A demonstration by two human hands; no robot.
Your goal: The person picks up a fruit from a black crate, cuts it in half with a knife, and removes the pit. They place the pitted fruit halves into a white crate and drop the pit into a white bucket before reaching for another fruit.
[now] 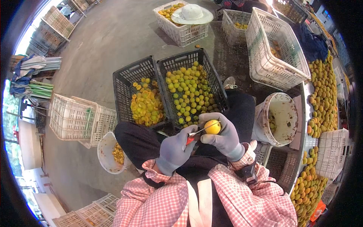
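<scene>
Both hands wear grey gloves. My left hand (pixel 174 150) is closed round the red handle of a knife (pixel 190 139). Its thin blade lies against a round yellow fruit (pixel 212 127). My right hand (pixel 224 137) grips that fruit between thumb and fingers. Just beyond the hands stands a black crate (pixel 204 56) of whole yellow and green fruit (pixel 191 90). To its left, touching it, a second black crate (pixel 118 85) holds halved fruit pieces (pixel 147 108).
A white bucket (pixel 261 126) stands at right, another (pixel 104 151) with fruit pieces at left. White crates stand at back (pixel 191 36), right (pixel 261 56) and left (pixel 72 117). A white hat (pixel 191 13) lies on one. Many fruits (pixel 323 94) cover a right-hand surface.
</scene>
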